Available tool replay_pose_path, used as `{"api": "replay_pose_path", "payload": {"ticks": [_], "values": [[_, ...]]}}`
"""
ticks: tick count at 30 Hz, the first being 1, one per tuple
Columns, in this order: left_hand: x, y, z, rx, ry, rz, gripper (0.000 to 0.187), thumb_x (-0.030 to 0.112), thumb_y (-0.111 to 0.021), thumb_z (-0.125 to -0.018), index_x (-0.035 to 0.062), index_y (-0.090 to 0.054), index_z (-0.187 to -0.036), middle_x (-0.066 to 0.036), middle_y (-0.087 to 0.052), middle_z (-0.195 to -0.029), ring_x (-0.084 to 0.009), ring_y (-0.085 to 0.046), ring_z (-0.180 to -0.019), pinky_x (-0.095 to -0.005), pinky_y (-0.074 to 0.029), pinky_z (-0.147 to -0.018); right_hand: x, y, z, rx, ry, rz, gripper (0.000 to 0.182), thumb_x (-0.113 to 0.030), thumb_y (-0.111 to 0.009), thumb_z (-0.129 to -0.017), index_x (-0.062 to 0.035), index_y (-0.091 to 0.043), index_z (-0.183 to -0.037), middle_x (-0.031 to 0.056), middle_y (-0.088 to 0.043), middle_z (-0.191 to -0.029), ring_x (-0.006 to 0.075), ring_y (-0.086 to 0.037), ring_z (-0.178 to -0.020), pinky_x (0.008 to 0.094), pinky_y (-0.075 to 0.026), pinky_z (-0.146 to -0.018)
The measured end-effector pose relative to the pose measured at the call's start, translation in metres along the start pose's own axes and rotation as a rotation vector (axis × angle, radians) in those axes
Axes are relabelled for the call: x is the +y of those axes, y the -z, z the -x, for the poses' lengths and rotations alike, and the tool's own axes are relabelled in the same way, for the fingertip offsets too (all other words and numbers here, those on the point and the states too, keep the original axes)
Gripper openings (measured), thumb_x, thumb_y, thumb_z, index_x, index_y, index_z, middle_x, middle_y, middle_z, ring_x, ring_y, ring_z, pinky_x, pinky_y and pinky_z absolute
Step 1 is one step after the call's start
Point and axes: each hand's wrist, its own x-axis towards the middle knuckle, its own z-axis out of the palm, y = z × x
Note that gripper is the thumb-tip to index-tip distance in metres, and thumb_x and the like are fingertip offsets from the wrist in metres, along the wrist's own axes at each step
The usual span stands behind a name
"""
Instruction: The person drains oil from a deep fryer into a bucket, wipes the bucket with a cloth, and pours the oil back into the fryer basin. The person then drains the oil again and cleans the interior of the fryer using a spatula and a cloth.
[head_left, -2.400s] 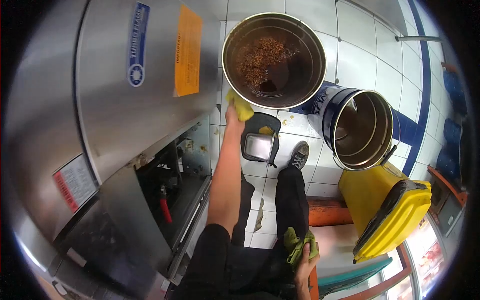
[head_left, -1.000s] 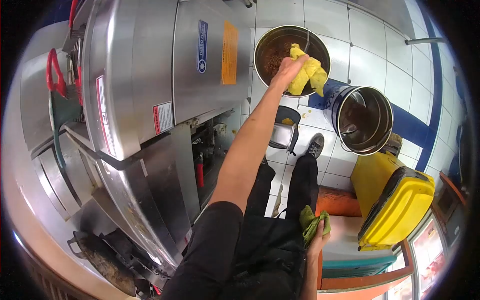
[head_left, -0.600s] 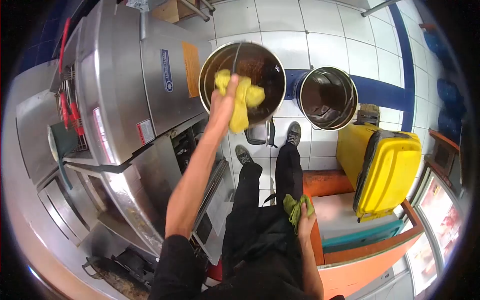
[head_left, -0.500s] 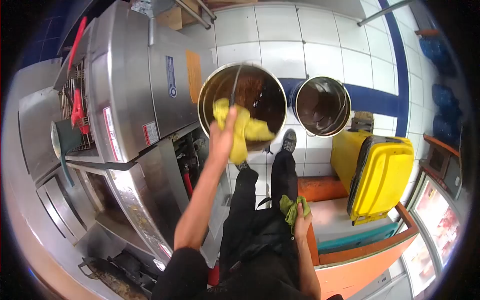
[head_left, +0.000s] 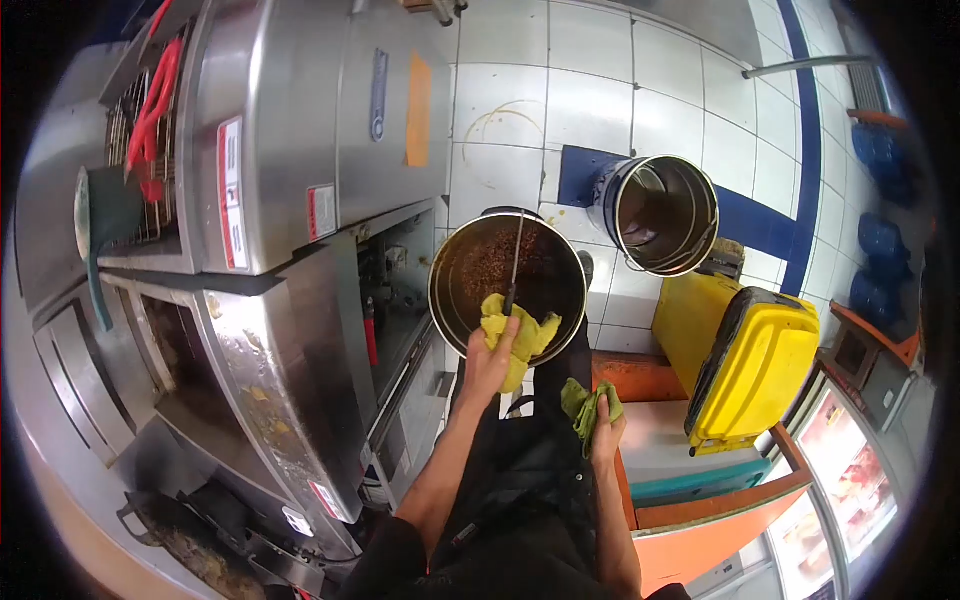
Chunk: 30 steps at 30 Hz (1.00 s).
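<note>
My left hand [head_left: 487, 366] is closed, with a crumpled yellow cloth [head_left: 520, 342], round the dark grip of a thin metal handle [head_left: 517, 250]. That handle reaches to the far rim of a large round metal pail [head_left: 438, 300], which hangs in front of my legs. Brown crumbly residue [head_left: 490, 262] coats part of the pail's inside; the cloth and hand hide some of the rest. Lower on the right, my right hand [head_left: 606, 436] grips a green cloth [head_left: 582, 412] beside my apron, away from the pail.
A second metal pail [head_left: 712, 225] with dark residue stands on the tiled floor at right. Near it is a yellow lidded bin [head_left: 765, 360], beside an orange-edged counter [head_left: 720, 520]. Steel kitchen equipment [head_left: 280, 130] lines the left. Faint brown rings [head_left: 500, 120] mark the floor.
The large pail has shifted closer to my legs, and floor rings now show beyond it. My left hand moved with it. My right hand keeps its cloth; the view has shifted.
</note>
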Motion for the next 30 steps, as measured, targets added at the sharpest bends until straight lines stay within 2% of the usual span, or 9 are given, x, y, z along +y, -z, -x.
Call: {"api": "replay_pose_path", "payload": {"ticks": [6,7,10,13,18,20,24,28,30], "values": [[-0.038,0.022,-0.005,0.007,0.006,-0.081,0.047,0.041,-0.064,-0.09,-0.0051,-0.064,-0.098,-0.014,-0.069,-0.091,-0.0209,-0.065,-0.086,-0.034,-0.049,-0.076,0.002,-0.021,0.012,-0.025,0.041,0.059,0.046,-0.026,-0.057,-0.096,0.0079,-0.052,-0.127,0.0103,-0.061,-0.111,0.0155,-0.058,-0.098,0.0286,-0.047,-0.084],[-0.048,0.028,-0.007,-0.022,0.068,-0.114,0.049,0.042,-0.064,-0.09,-0.0058,-0.064,-0.099,-0.015,-0.069,-0.092,-0.0231,-0.065,-0.088,-0.0353,-0.049,-0.078,0.002,-0.026,0.016,-0.039,0.018,0.044,0.045,-0.025,-0.057,-0.097,0.0082,-0.052,-0.126,0.0099,-0.061,-0.11,0.0152,-0.058,-0.096,0.0288,-0.048,-0.084],[-0.088,0.045,-0.02,0.026,0.053,-0.135,0.054,0.045,-0.062,-0.089,-0.007,-0.063,-0.101,-0.022,-0.067,-0.094,-0.0322,-0.065,-0.091,-0.0395,-0.049,-0.08,0.009,-0.03,0.021,-0.068,-0.016,-0.004,0.043,-0.025,-0.057,-0.096,0.0082,-0.054,-0.124,0.0091,-0.061,-0.109,0.0149,-0.058,-0.095,0.029,-0.048,-0.082],[-0.081,0.055,-0.027,0.065,-0.016,-0.195,0.056,0.046,-0.061,-0.089,-0.0078,-0.063,-0.102,-0.025,-0.066,-0.097,-0.0361,-0.064,-0.094,-0.0415,-0.048,-0.081,0.019,-0.045,0.03,-0.021,0.036,0.024,0.039,-0.024,-0.056,-0.097,0.0069,-0.056,-0.12,0.0085,-0.062,-0.105,0.0142,-0.059,-0.092,0.0286,-0.048,-0.079],[-0.099,0.077,-0.067,0.003,-0.045,-0.024,0.059,0.049,-0.061,-0.087,-0.0078,-0.062,-0.103,-0.027,-0.065,-0.1,-0.0387,-0.062,-0.098,-0.0427,-0.047,-0.084,0.034,-0.054,0.056,0.02,0.171,0.036,0.041,-0.028,-0.056,-0.097,0.0018,-0.054,-0.124,0.0049,-0.06,-0.102,0.0119,-0.057,-0.086,0.0273,-0.049,-0.073],[-0.095,0.081,-0.071,0.084,-0.072,-0.187,0.061,0.05,-0.062,-0.086,-0.0079,-0.062,-0.103,-0.027,-0.065,-0.101,-0.0381,-0.063,-0.099,-0.0427,-0.047,-0.084,0.028,-0.054,0.074,-0.007,0.079,-0.011,0.04,-0.028,-0.056,-0.097,0.0018,-0.054,-0.123,0.0055,-0.06,-0.103,0.0127,-0.057,-0.088,0.0277,-0.049,-0.076],[-0.098,0.089,-0.07,0.107,-0.023,-0.109,0.064,0.053,-0.062,-0.086,-0.008,-0.061,-0.105,-0.027,-0.065,-0.102,-0.0404,-0.061,-0.1,-0.0439,-0.047,-0.085,0.032,-0.056,0.091,0.113,0.123,0.04,0.039,-0.027,-0.056,-0.096,0.0018,-0.055,-0.121,0.0053,-0.06,-0.102,0.0128,-0.057,-0.089,0.0284,-0.048,-0.079],[-0.127,0.106,-0.085,0.153,-0.016,-0.19,0.065,0.053,-0.062,-0.086,-0.0079,-0.06,-0.107,-0.027,-0.063,-0.105,-0.0406,-0.06,-0.102,-0.0442,-0.045,-0.088,0.051,-0.052,0.089,0.123,0.167,0.058,0.039,-0.027,-0.057,-0.096,0.0023,-0.056,-0.121,0.0047,-0.059,-0.103,0.0126,-0.057,-0.09,0.0281,-0.047,-0.079],[-0.117,0.11,-0.085,0.174,-0.024,-0.207,0.065,0.053,-0.062,-0.086,-0.0078,-0.06,-0.108,-0.027,-0.063,-0.107,-0.0405,-0.059,-0.103,-0.0442,-0.045,-0.089,0.047,-0.056,0.091,0.121,0.128,0.016,0.039,-0.027,-0.058,-0.095,0.0027,-0.056,-0.121,0.0047,-0.06,-0.104,0.0123,-0.057,-0.09,0.0278,-0.047,-0.079]]}}
